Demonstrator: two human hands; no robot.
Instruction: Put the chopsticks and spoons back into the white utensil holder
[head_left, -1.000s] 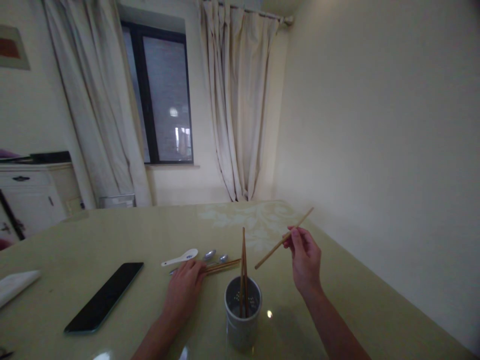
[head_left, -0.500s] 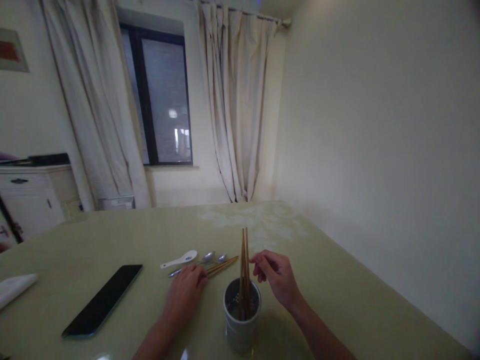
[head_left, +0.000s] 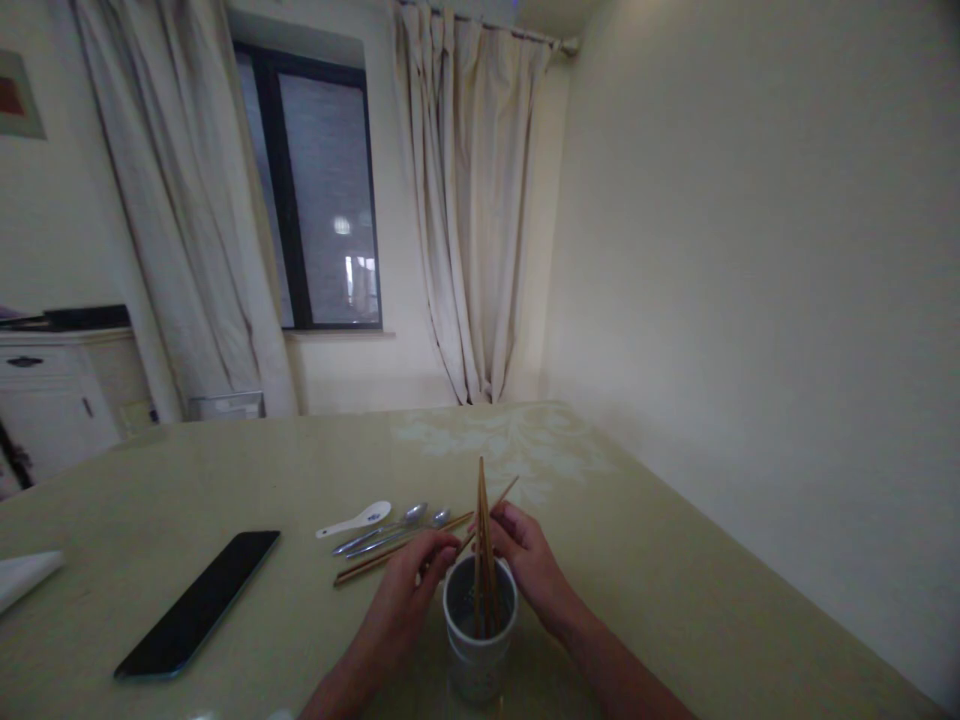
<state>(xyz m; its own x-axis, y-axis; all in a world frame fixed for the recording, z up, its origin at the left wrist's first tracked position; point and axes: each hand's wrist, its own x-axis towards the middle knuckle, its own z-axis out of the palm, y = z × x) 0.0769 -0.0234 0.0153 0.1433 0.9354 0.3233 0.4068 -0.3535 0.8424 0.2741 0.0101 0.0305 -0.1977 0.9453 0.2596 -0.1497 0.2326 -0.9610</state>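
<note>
Chopsticks between both hands behind the cup

I see the left hand (head_left: 409, 580) and right hand (head_left: 529, 560) close together just beyond the holder cup (head_left: 480, 640), both pinched on a loose chopstick (head_left: 491, 515) that slants up to the far right. More chopsticks (head_left: 375, 560) lie on the tabletop (head_left: 675, 560) to the left, nearer my left hand, long axis left-right. Others stand upright in the cup.

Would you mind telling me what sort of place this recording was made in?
Most likely a dining room in a home. A large table holds spoons, chopsticks in a holder and a phone; behind it are a curtained window and a white sideboard.
</note>
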